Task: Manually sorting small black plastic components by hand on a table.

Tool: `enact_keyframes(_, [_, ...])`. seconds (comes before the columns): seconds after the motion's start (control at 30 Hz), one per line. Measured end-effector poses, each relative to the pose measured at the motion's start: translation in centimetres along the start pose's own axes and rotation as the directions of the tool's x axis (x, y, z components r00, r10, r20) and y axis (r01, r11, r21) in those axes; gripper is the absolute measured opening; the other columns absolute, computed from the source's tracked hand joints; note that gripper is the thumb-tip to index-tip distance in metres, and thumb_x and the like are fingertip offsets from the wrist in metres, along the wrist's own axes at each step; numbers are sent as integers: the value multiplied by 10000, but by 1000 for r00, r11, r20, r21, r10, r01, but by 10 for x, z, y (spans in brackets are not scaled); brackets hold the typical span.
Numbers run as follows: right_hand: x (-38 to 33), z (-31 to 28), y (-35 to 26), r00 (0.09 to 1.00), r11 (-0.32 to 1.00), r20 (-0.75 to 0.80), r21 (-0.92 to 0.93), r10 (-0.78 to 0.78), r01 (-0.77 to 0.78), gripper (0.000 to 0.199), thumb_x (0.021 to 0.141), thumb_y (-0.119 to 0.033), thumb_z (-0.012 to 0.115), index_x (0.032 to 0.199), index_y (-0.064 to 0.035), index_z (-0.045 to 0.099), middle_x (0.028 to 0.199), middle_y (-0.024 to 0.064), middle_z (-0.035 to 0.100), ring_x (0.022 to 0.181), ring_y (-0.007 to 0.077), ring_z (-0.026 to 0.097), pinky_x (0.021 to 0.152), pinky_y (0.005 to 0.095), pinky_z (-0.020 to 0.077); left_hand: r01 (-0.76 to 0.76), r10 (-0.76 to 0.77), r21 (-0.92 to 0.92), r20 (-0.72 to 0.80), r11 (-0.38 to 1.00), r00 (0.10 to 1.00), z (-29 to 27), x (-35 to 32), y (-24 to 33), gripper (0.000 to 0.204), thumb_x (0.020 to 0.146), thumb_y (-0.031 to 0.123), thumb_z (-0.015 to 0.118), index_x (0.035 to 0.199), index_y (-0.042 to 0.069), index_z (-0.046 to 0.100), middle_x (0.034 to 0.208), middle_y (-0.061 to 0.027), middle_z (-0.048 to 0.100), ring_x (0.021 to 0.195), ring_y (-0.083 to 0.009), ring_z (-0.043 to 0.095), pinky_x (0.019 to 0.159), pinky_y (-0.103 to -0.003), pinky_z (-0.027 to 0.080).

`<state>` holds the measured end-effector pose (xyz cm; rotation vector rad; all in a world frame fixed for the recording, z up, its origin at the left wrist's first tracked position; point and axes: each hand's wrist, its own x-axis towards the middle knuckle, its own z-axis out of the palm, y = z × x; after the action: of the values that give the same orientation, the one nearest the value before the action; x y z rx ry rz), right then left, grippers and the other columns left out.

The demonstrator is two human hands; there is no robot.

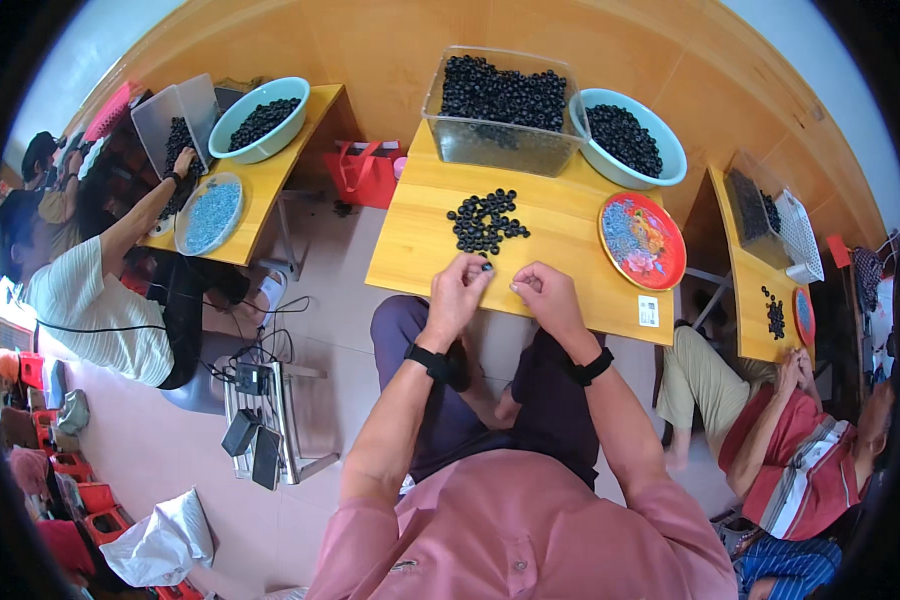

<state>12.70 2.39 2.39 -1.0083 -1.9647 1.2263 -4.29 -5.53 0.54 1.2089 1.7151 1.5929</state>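
My left hand [458, 290] pinches a black ring [487, 267] by the near edge of the table [410, 235]; right hand [552, 298] just apart, pinched closed, on what I can't tell. Seemingly working one ring; next move probably calls for bringing hands together. Forearms [387, 425] slant inward, loose rings [480, 222] just beyond.

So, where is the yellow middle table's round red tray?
In the head view, the tray lies at right on the table, in front of the turquoise bowl.

Black bead [487, 267] at the left hand [458, 290] (by the fingers [475, 264]), partly hidden, too small for detail
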Motion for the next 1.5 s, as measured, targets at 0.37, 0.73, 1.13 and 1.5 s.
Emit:
enact_keyframes(0.37, [26,56,-16,982,822,-188,-563,-33,-81,251,819,-272,764,917,-67,658,931,120,692,839,351,688,716,468,533,22,-19,21,-122,1000,992,-13,21,-9,200,900,60,743,1057,-32,659,813,-63,702,718,-101,638,689,-268,540])
enact_keyframes(0.73, [26,-2,25,955,946,-228,-304,-189,114,141,873,-117,678,941,-6,731,859,131,740,706,275,715,646,383,561,-13,8,-34,-135,999,991,-15,26,-25,204,878,61,753,1030,-38,660,783,-47,688,675,-81,602,661,-255,526])
enact_keyframes(1.13, [22,-15,52,980,880,-188,474,65,32,155,965,-23,606,1086,57,661,863,90,715,710,129,694,672,254,572,15,-17,16,149,1000,989,40,24,1,187,867,67,769,997,-30,677,792,-54,690,722,-96,632,693,-259,540])
enact_keyframes(1.5, [21,-12,47,978,950,-208,309,20,47,130,943,-2,655,1053,65,675,871,103,745,789,153,746,693,267,577,-46,43,20,151,999,988,51,23,-4,196,881,78,753,1034,-37,710,794,-89,716,704,-124,651,689,-282,544])
